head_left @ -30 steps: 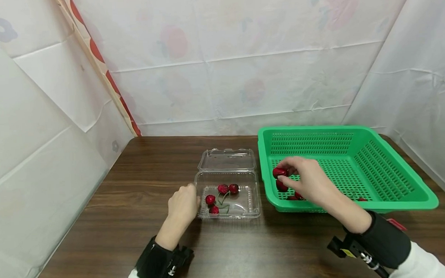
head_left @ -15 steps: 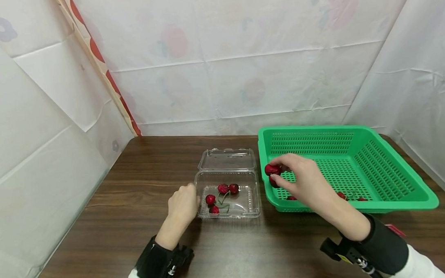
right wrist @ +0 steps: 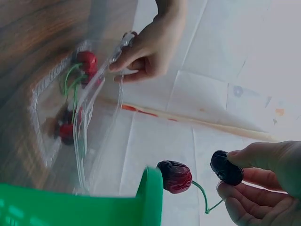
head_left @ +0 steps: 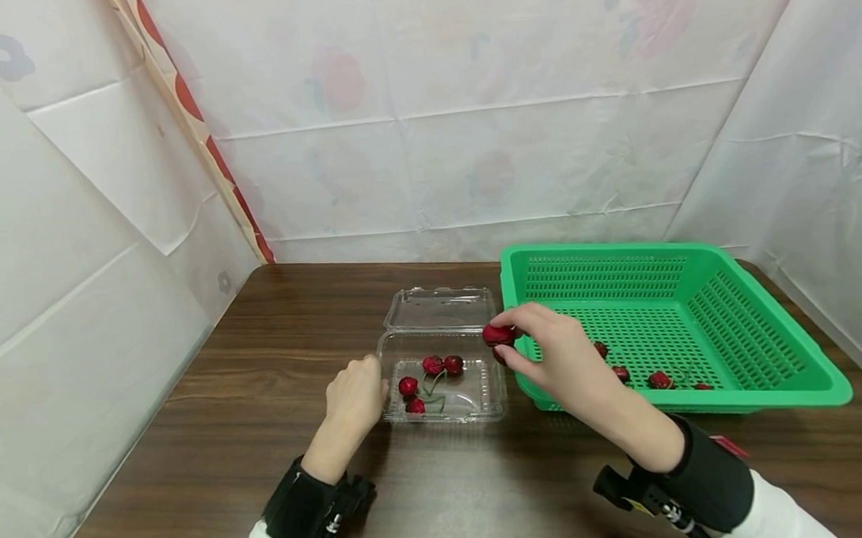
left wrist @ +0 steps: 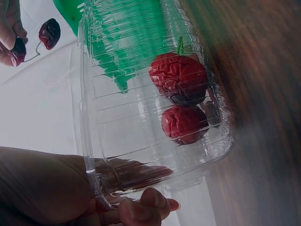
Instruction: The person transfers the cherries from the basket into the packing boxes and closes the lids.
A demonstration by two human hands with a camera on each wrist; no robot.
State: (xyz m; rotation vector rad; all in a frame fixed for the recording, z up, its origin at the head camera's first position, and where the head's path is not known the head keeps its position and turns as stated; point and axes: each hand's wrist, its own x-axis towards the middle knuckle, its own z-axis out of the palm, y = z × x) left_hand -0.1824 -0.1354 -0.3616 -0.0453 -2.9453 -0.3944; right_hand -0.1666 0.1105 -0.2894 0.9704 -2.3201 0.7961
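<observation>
My left hand (head_left: 354,394) grips the left rim of a clear plastic clamshell box (head_left: 480,394), whose lid (head_left: 443,308) lies folded back. Inside sit several dark red cherries (head_left: 453,365), wrinkled and joined in pairs by green stems. My right hand (head_left: 558,352) pinches one cherry (right wrist: 226,168) between thumb and fingers. A second cherry (right wrist: 175,177) hangs from it on a green stem (right wrist: 202,190). In the head view this pair is between the box and the green basket (head_left: 785,397), above the basket's left rim.
More cherries (head_left: 661,380) lie in the basket along its near side, partly hidden by the right forearm. The dark wood table (head_left: 267,465) stretches in front of and left of the box. White sheeting (head_left: 426,142) hangs behind and at both sides.
My right hand has moved left from over the basket's inside to its left rim, carrying the cherry pair. More cherries in the basket now show. My left hand and the box have stayed put.
</observation>
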